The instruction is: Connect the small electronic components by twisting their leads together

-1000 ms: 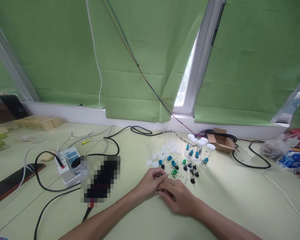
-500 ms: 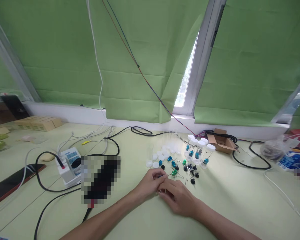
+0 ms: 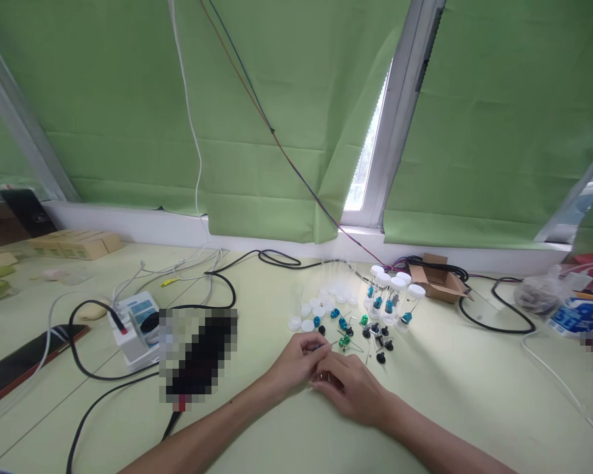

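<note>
My left hand [image 3: 299,359] and my right hand [image 3: 352,388] meet low over the table, fingers bent and fingertips touching. A small dark piece shows in the left hand's pinch, and a thin metal pin pokes out to its right; most of it is covered. The right hand's fingers are also closed, hiding what they hold. Just beyond lie a green part with metal wire [image 3: 344,340], several blue parts [image 3: 335,313] and several black disc-shaped pieces with stems [image 3: 381,358].
Clear tubes with white caps [image 3: 406,308] hold blue parts upright. Behind the hands stand open tubes and white caps [image 3: 308,326]. An open cardboard box [image 3: 439,283] is at the back right. On the left are a power strip [image 3: 137,329], black cables and a blurred-out dark object [image 3: 200,355].
The right hand's fingers have shifted slightly at the left fingertips. Both hands stay together in the same place, and the loose parts lie as before.
</note>
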Demonstrator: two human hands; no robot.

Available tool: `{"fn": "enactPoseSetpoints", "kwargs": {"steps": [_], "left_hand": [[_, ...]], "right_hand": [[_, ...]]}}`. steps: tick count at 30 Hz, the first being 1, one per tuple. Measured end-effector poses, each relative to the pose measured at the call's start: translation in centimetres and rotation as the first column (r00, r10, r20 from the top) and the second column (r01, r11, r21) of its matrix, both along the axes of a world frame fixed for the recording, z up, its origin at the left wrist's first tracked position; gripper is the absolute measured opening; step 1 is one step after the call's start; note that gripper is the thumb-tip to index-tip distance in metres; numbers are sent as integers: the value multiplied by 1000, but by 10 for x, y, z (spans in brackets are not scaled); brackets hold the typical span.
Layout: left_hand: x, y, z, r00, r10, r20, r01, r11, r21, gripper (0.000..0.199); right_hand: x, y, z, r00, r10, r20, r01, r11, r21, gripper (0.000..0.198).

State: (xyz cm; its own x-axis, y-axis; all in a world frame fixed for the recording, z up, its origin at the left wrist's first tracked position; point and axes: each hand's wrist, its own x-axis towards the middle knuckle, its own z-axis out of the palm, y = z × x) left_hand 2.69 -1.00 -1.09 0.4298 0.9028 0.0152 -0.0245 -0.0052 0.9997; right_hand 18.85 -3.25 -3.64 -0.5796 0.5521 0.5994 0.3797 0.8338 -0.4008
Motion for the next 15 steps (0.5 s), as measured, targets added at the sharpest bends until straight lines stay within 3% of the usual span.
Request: {"fn": "enactPoseSetpoints", "kwargs": {"steps": [15], "left_hand": [[2, -1, 0, 1000, -8, 4, 8, 1000, -8, 27]], "right_hand": [[-1, 1, -5, 998, -39, -44, 41, 998, 45, 14]]}}
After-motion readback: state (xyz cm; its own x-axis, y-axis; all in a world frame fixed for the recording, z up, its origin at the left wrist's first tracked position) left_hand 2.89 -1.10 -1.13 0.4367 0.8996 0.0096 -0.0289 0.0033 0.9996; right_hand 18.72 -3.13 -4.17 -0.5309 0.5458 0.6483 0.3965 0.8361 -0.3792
